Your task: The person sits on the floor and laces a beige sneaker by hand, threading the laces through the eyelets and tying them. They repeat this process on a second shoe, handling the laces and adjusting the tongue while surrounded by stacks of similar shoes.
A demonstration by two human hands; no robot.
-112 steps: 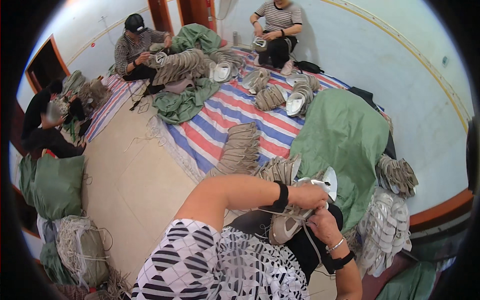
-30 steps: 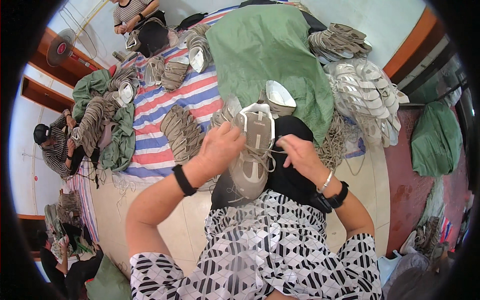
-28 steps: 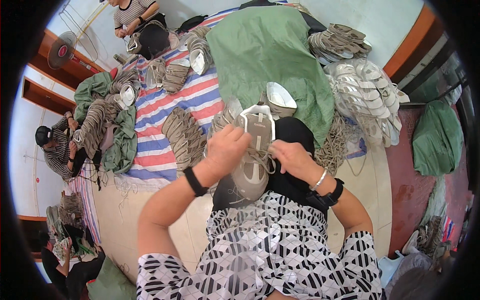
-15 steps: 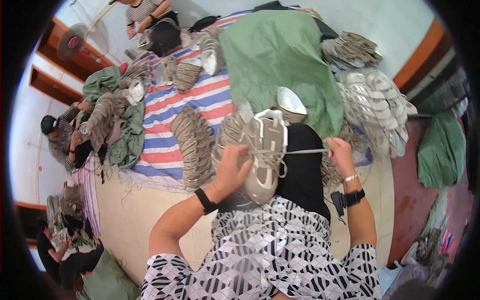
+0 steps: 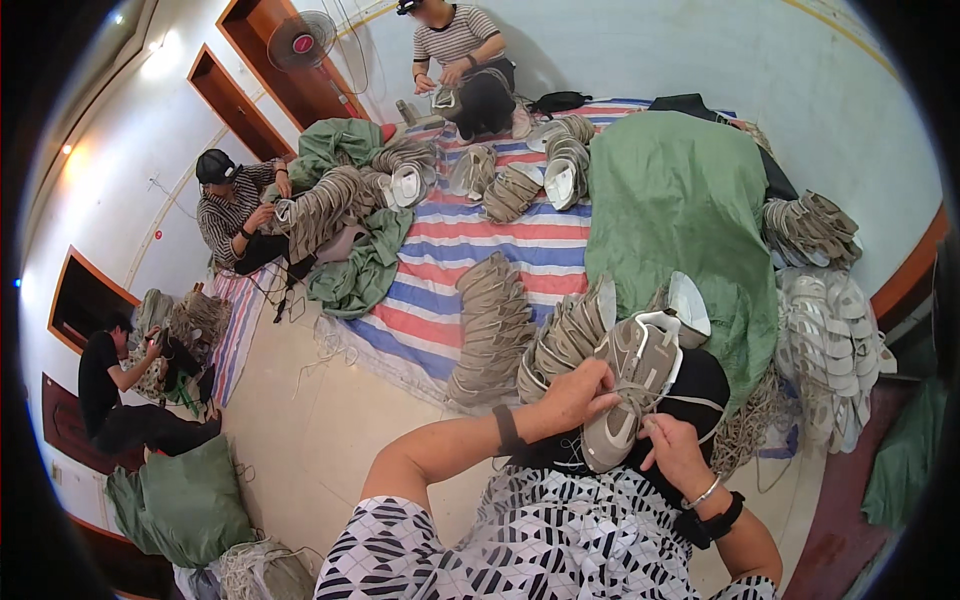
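Observation:
A grey-brown shoe upper (image 5: 610,442) with white trim rests over my black-clad knee, toe toward me. A light shoelace (image 5: 634,396) crosses its front, and a loose length curves out to the right. At the upper's left side, my left hand (image 5: 574,398) is closed with its fingertips on the lace. My right hand (image 5: 677,456) pinches the lace near the toe, thumb and finger together. Just beyond, a nested row of similar uppers (image 5: 568,342) lies close to my left hand. Another upper with a white lining (image 5: 690,310) stands behind the one I hold.
A striped sheet (image 5: 425,340) covers the floor ahead, bearing another row of uppers (image 5: 490,330). Green cloth (image 5: 690,200) covers a mound. Loose laces (image 5: 745,430) and pale stacked uppers (image 5: 830,350) lie right. Several co-workers sit left and far; a fan (image 5: 302,42) stands behind.
My right hand has come in from the far right, where it held the lace stretched out, to the upper's front. Both hands are now close together. The view has swung left and up.

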